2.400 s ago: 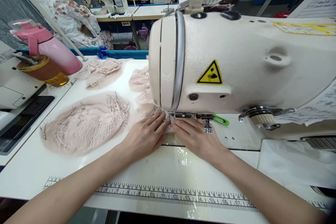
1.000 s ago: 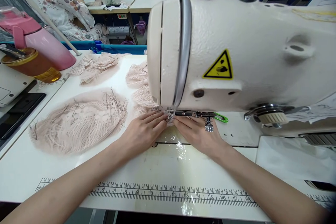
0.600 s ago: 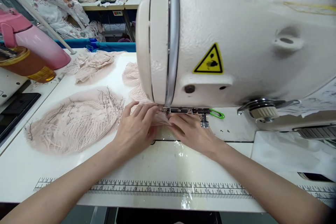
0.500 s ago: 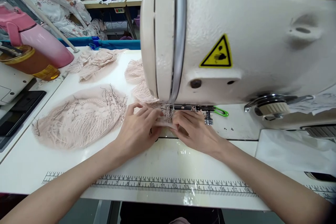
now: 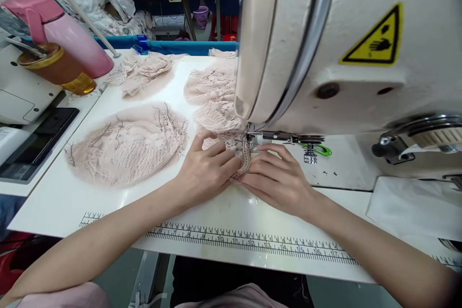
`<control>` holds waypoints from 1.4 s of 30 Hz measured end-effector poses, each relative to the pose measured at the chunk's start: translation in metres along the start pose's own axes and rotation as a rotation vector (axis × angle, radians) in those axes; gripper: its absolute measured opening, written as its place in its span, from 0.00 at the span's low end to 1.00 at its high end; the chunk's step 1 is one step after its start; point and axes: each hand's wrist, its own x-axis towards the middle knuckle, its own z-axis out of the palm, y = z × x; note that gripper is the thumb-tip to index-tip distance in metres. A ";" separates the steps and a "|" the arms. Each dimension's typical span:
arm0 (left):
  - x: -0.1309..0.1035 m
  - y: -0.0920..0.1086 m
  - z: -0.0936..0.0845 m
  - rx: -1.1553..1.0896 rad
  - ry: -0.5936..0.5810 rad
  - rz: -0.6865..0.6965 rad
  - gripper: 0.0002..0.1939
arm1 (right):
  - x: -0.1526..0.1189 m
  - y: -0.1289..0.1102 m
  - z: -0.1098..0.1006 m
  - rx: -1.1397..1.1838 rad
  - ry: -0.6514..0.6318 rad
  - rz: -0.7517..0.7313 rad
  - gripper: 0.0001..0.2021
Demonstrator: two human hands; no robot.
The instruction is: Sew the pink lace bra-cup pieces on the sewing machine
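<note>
Pale pink lace fabric (image 5: 219,118) runs to the needle area of the white sewing machine (image 5: 288,43). Left of its front edge, my left hand (image 5: 209,166) has its fingers curled and pressed on the lace, thumb side low. On the other side my right hand (image 5: 279,178) pinches the lace edge between thumb and fingertips, close to the left fingertips. A lace trim strip (image 5: 246,154) curves between both hands, just in front of the presser foot. Another gathered lace piece (image 5: 133,147) with dark thread ends lies to the left.
A pink bottle (image 5: 72,41), an amber cup (image 5: 59,70) and a dark phone-like device (image 5: 38,142) stand or lie at left. More lace (image 5: 147,72) lies behind. A green-handled tool (image 5: 317,150) is beside the machine foot. A printed ruler (image 5: 238,240) runs along the front edge.
The view has shifted, so the machine appears larger and farther right. Both hands have drawn slightly back from the presser foot, and the trim between them now shows more.
</note>
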 end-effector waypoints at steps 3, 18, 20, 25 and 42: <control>0.001 0.000 -0.002 0.082 0.026 0.063 0.13 | -0.001 -0.001 0.000 0.014 0.047 -0.001 0.03; -0.009 -0.014 0.015 -0.187 -0.315 0.099 0.32 | -0.010 0.004 0.001 -0.026 -0.047 -0.072 0.07; -0.009 -0.016 0.016 -0.170 -0.346 0.091 0.33 | -0.011 0.004 0.004 -0.014 -0.040 -0.062 0.07; -0.007 -0.021 0.012 -0.154 -0.371 0.092 0.32 | -0.008 0.001 0.005 -0.015 -0.011 -0.062 0.05; -0.001 -0.032 0.006 -0.188 -0.382 0.090 0.32 | -0.005 -0.002 0.010 -0.030 0.018 -0.103 0.07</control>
